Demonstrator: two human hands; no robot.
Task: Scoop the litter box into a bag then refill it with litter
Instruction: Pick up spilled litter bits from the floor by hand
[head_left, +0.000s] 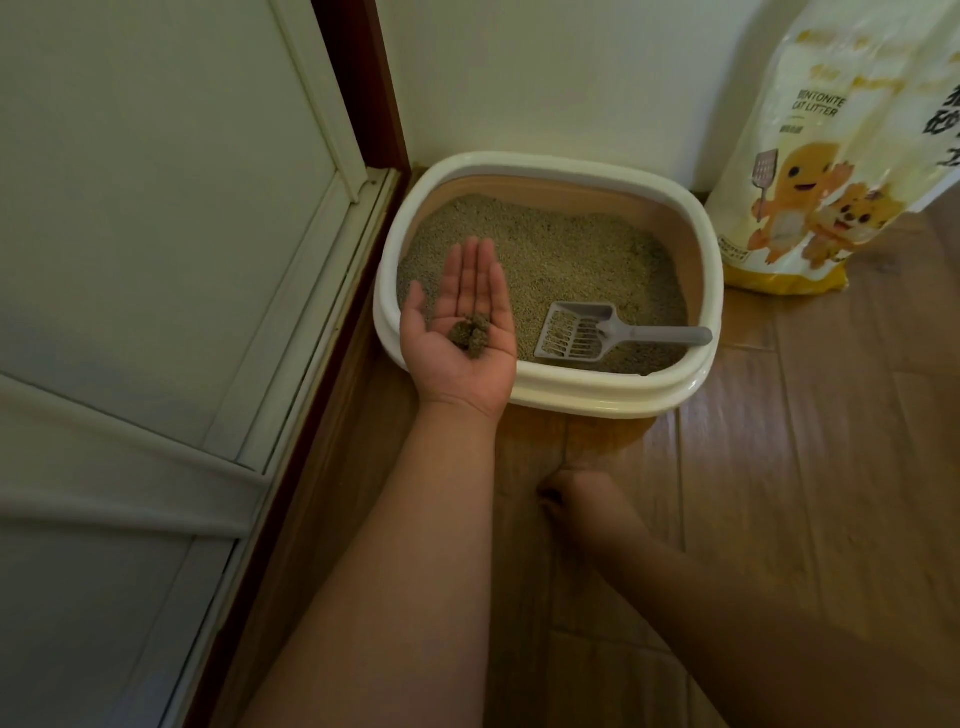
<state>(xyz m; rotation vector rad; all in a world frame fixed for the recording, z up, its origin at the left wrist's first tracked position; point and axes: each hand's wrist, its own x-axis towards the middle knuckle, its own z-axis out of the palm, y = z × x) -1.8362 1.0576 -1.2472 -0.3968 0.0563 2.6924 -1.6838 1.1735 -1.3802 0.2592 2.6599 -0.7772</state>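
The box (545, 166) stands in the corner of the room, and I take it as the landmark. It is filled with litter (561, 249), spread quite evenly. The scoop (576, 332) lies on the litter near the front rim of the box, with its handle pointing to the right, so it is easy to take again.

The left hand (462, 322) is over the front-left part of the box, palm up, fingers straight and together. On the palm lie some clumps (470, 335); the hand grips nothing, it only carries them like a plate. I think it stays above the box so that falling grains land in the litter and not on the floor.

The right hand (576, 501) is on the floor (779, 467) in front of the box. Its fingers look curled at the floor, but it is dark there, so I cannot tell whether it holds something.

The sack (810, 156) of new litter stands upright to the right of the box, near for the refill. No waste bag is visible.
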